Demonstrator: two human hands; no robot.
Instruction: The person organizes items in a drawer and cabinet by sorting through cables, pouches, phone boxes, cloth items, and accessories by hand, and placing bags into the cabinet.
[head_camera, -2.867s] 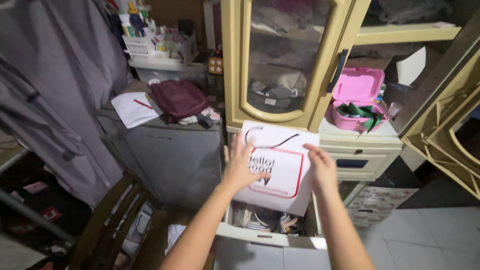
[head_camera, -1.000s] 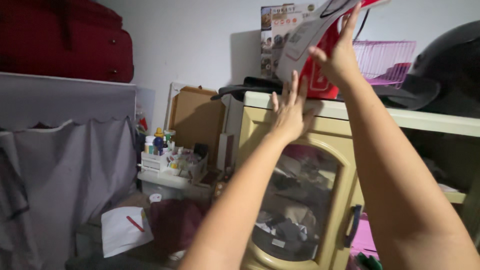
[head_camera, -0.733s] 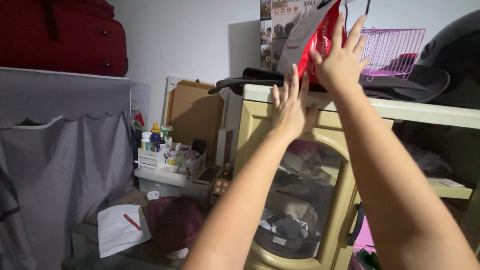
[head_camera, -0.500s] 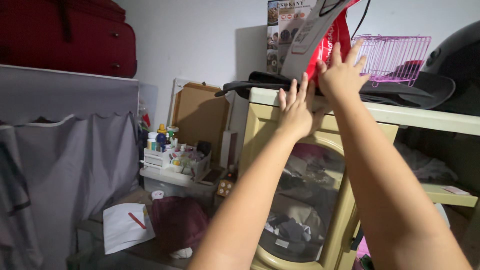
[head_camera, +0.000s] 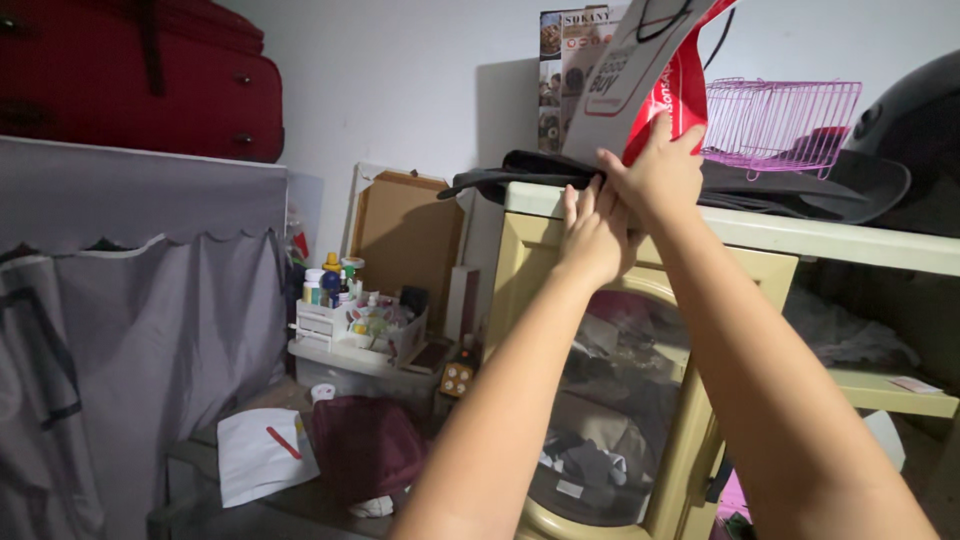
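Both my arms reach up to the top of a cream cabinet (head_camera: 760, 235). My right hand (head_camera: 662, 178) grips the lower edge of a white and red bag (head_camera: 655, 70), which stands tilted on the cabinet top. My left hand (head_camera: 596, 238) presses flat against the bag's bottom at the cabinet's front edge, fingers together. Dark flat items (head_camera: 520, 172) lie on the cabinet top under and beside the bag.
A pink wire rack (head_camera: 780, 122) and a black helmet (head_camera: 910, 110) sit on the cabinet top to the right. A red suitcase (head_camera: 140, 75) lies on a grey wardrobe (head_camera: 130, 300) at left. Below are a tray of bottles (head_camera: 350, 325), a maroon pouch (head_camera: 365, 450) and white paper (head_camera: 262, 455).
I lifted the bag from in front of the cabinet drawer up to the cabinet top. Over the last second my hands slid down to its lower edge and the bag settled further back.
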